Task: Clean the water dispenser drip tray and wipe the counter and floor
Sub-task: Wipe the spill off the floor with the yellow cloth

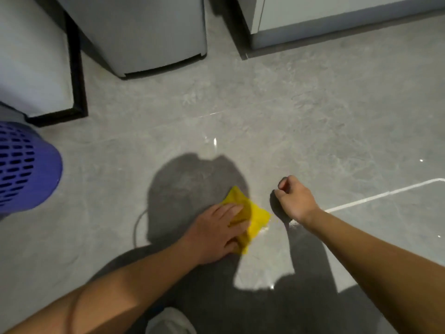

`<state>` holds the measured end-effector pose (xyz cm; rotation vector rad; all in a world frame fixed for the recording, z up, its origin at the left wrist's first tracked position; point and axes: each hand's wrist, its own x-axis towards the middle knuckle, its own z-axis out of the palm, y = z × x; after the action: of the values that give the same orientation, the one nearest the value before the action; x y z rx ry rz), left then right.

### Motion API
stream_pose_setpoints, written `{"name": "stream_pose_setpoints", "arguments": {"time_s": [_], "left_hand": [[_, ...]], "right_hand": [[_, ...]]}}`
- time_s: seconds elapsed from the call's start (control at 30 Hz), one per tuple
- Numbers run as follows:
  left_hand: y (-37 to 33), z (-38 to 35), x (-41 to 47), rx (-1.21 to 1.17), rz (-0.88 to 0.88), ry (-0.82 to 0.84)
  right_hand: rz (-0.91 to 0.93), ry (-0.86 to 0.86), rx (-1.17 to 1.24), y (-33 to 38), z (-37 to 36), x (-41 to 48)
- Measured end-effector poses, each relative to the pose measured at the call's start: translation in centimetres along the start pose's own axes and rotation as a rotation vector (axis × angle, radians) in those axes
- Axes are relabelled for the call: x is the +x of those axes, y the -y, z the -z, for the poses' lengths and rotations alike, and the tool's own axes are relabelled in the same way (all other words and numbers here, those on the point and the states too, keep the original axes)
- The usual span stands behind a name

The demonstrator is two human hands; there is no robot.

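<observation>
A crumpled yellow cloth [256, 216] lies on the grey tiled floor [313, 121] at lower centre. My left hand [218, 233] presses flat on the cloth's left half, fingers spread over it. My right hand [295, 197] hovers just right of the cloth, fingers curled into a loose fist with nothing in it. The grey base of the water dispenser [149, 37] stands on the floor at the upper left. Its drip tray is out of view.
A purple perforated basket [22, 171] stands at the left edge. A white cabinet with black edging [36, 68] is behind it, and a white cabinet base [337, 18] runs along the upper right. My shadow darkens the floor around the cloth.
</observation>
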<state>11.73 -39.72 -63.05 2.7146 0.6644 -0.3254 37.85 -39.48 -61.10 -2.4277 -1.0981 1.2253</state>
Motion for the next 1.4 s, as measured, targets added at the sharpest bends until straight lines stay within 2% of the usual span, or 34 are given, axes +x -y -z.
{"name": "stream_pose_setpoints", "arguments": {"time_s": [0.1, 0.2, 0.3, 0.37, 0.47, 0.53, 0.63, 0.8, 0.97, 1.17, 1.23, 1.33, 1.4], "left_hand": [[2.7, 1.0, -3.0, 0.047, 0.272, -0.066], [6.2, 4.0, -5.1, -0.117, 0.696, 0.035], [8.0, 9.1, -7.8, -0.609, 1.075, 0.055], [7.3, 14.2, -9.6, -0.95, 1.191, 0.02], [4.4, 22.9, -12.0, -1.313, 1.299, -0.079], [1.6, 29.7, -13.9, -1.473, 1.343, -0.151], [-3.9, 41.4, -16.9, -1.56, 1.338, -0.141], [-12.7, 60.1, -21.3, -1.487, 1.231, -0.106], [-18.8, 73.5, -21.9, -1.345, 1.132, -0.17], [-22.5, 83.3, -16.1, -1.337, 1.09, -0.296], [-23.2, 85.7, -12.9, -1.352, 1.076, -0.372], [-24.4, 89.2, -7.9, -1.539, 1.097, -0.443], [-24.9, 91.1, -4.8, -1.551, 1.107, -0.503]], "right_hand": [[0.071, 0.113, -0.007, 3.1, -2.1, -1.5], [0.134, 0.21, -0.079, 5.5, -1.9, -3.6], [0.139, 0.25, -0.156, 7.6, 1.1, -7.2], [0.105, 0.275, -0.142, 9.1, 4.3, -10.8], [0.03, 0.306, -0.053, 11.7, 10.3, -17.5], [-0.032, 0.31, 0.026, 14.2, 15.2, -22.7], [-0.113, 0.309, 0.168, 19.2, 23.6, -30.8], [-0.159, 0.254, 0.399, 28.5, 38.7, -43.4], [-0.149, 0.166, 0.571, 33.3, 51.0, -51.3], [-0.098, 0.042, 0.72, 33.7, 61.0, -52.3], [-0.05, 0.022, 0.722, 33.7, 64.3, -50.8], [0.019, 0.043, 0.671, 33.3, 69.3, -47.8], [0.059, 0.066, 0.617, 33.1, 72.4, -45.6]]}}
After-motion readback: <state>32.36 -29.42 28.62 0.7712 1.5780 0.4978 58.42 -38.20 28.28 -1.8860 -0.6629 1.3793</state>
